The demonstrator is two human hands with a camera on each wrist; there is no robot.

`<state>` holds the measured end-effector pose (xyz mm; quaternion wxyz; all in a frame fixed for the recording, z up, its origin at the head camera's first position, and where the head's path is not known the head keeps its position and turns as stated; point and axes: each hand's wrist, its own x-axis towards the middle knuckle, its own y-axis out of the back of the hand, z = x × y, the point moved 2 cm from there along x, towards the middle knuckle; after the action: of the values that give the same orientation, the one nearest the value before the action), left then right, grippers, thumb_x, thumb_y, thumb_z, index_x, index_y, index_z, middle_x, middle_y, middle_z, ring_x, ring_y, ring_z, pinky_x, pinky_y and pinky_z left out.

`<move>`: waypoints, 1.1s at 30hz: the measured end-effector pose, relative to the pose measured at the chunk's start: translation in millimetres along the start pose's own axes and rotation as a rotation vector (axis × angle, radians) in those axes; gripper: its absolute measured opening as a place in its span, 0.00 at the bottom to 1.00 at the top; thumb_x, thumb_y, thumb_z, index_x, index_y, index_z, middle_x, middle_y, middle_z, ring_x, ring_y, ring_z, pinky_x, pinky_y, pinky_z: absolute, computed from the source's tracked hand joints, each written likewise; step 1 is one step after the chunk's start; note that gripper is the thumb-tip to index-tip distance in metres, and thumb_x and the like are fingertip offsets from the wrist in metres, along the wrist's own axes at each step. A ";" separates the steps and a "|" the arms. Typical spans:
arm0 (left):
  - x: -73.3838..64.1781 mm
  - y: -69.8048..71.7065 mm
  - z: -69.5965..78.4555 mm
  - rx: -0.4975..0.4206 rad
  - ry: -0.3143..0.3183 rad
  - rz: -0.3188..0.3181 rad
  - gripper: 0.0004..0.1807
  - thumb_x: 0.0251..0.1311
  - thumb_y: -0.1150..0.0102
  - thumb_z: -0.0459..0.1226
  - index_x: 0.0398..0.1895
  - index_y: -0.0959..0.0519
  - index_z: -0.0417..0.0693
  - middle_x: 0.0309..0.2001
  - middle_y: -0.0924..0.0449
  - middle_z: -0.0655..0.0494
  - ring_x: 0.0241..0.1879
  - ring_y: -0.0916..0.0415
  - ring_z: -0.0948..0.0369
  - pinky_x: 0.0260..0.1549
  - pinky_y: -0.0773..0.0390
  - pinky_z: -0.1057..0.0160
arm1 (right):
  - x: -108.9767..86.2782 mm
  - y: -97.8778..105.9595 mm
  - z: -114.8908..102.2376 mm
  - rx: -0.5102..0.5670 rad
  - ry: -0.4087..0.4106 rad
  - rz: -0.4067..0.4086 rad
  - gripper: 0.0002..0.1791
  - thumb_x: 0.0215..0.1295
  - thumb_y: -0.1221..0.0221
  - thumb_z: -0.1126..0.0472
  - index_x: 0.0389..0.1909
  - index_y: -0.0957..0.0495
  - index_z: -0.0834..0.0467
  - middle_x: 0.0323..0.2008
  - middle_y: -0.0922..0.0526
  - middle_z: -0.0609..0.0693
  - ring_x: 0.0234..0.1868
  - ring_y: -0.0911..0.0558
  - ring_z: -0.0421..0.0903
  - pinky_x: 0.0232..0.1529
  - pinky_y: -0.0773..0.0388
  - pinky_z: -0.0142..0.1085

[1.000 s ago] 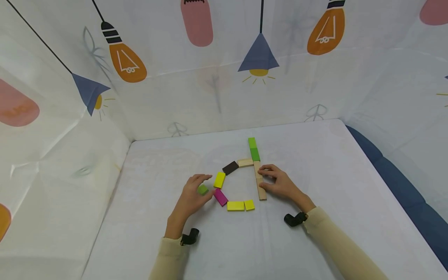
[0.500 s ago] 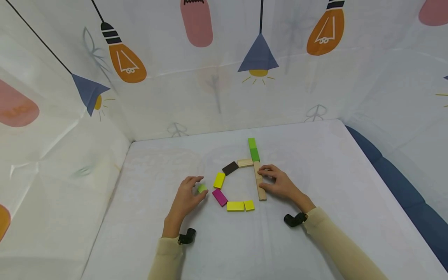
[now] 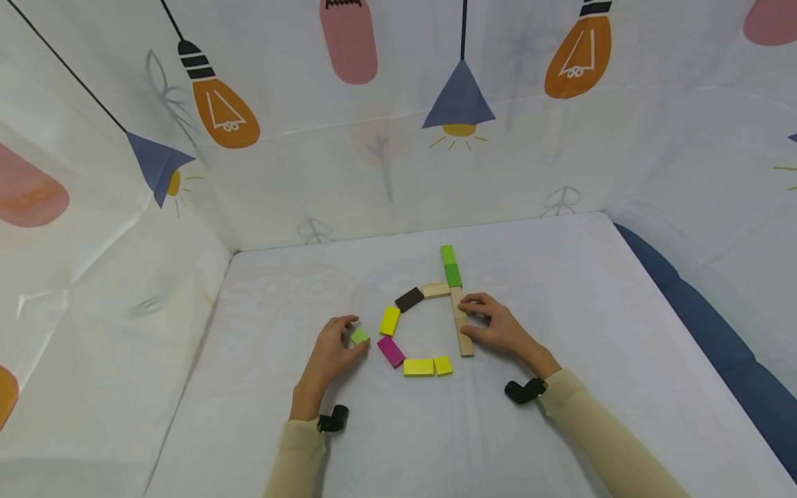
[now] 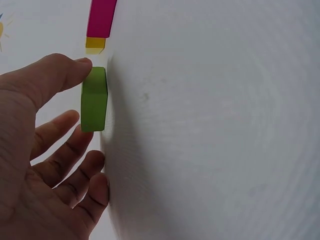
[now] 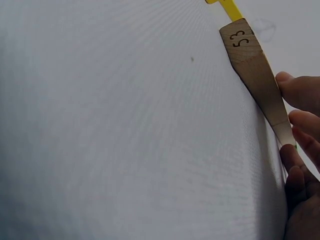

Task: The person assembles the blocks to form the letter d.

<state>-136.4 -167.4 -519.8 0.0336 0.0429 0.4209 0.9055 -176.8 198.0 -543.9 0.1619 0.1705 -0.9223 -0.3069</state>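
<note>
My left hand [image 3: 332, 351] holds a small green block [image 3: 359, 336] at the left of the block outline. In the left wrist view the thumb lies at one end of that green block [image 4: 94, 99], and bent fingers are at its other end. My right hand [image 3: 498, 327] rests its fingertips along two plain wooden blocks [image 3: 465, 340] set end to end. The right wrist view shows the number 53 on the near end of a wooden block [image 5: 242, 40], with the thumb [image 5: 300, 91] beside the row.
Beside the green block lie a magenta block [image 3: 391, 352] and a yellow block [image 3: 389, 321]. A dark brown block [image 3: 409, 299] and a wooden block [image 3: 436, 290] continue the curve. Green blocks [image 3: 452, 275] top the straight row; yellow blocks [image 3: 419, 367] lie at the front of the white table [image 3: 560, 290].
My left hand has drawn back a little to the left, away from the magenta and yellow blocks. The green block has turned slightly in place. My right hand has stayed put.
</note>
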 end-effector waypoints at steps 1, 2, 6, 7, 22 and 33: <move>0.3 0.0 -0.3 0.004 0.002 -0.004 0.30 0.56 0.25 0.39 0.61 0.22 0.42 0.49 0.20 0.47 0.43 0.26 0.55 0.47 0.21 0.54 | 0.1 -0.1 -0.1 0.000 0.001 0.000 0.26 0.63 0.29 0.59 0.61 0.19 0.62 0.64 0.23 0.60 0.68 0.26 0.63 0.65 0.28 0.60; 0.5 -0.2 -0.5 0.004 0.009 -0.009 0.29 0.56 0.25 0.39 0.61 0.22 0.41 0.48 0.20 0.48 0.43 0.26 0.55 0.47 0.21 0.54 | 0.1 -0.1 -0.2 0.000 0.002 0.000 0.26 0.63 0.29 0.58 0.61 0.19 0.62 0.64 0.23 0.60 0.68 0.26 0.63 0.65 0.27 0.60; 1.9 -0.1 -1.1 0.009 0.030 -0.021 0.26 0.56 0.25 0.39 0.58 0.21 0.41 0.45 0.19 0.49 0.41 0.26 0.56 0.44 0.22 0.56 | 0.1 -0.2 -0.1 -0.003 0.007 0.002 0.26 0.63 0.29 0.58 0.61 0.19 0.62 0.63 0.23 0.60 0.67 0.26 0.62 0.65 0.27 0.60; 2.2 -0.1 -1.1 0.011 0.032 -0.022 0.26 0.57 0.25 0.39 0.57 0.20 0.41 0.45 0.19 0.49 0.41 0.26 0.56 0.44 0.22 0.56 | 0.1 -0.3 0.0 -0.005 0.008 0.002 0.26 0.63 0.29 0.58 0.61 0.19 0.62 0.63 0.23 0.59 0.67 0.26 0.62 0.65 0.27 0.60; 3.3 7.5 2.5 0.000 0.035 -0.019 0.19 0.59 0.27 0.40 0.52 0.16 0.44 0.48 0.17 0.49 0.44 0.25 0.54 0.48 0.21 0.53 | 0.7 -1.1 1.3 -0.008 0.018 0.008 0.25 0.63 0.29 0.59 0.61 0.18 0.61 0.63 0.23 0.59 0.67 0.25 0.62 0.65 0.27 0.60; 11.1 14.1 28.5 -0.028 -0.086 -0.003 0.19 0.60 0.27 0.40 0.54 0.16 0.46 0.49 0.17 0.51 0.46 0.23 0.53 0.49 0.18 0.52 | 0.6 -0.4 0.2 -0.008 0.013 0.006 0.26 0.63 0.28 0.59 0.61 0.18 0.62 0.63 0.23 0.60 0.67 0.25 0.62 0.64 0.26 0.60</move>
<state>-144.8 -153.7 -490.2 0.0537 0.0807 0.4066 0.9084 -177.4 197.5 -544.2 0.1696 0.1691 -0.9204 -0.3090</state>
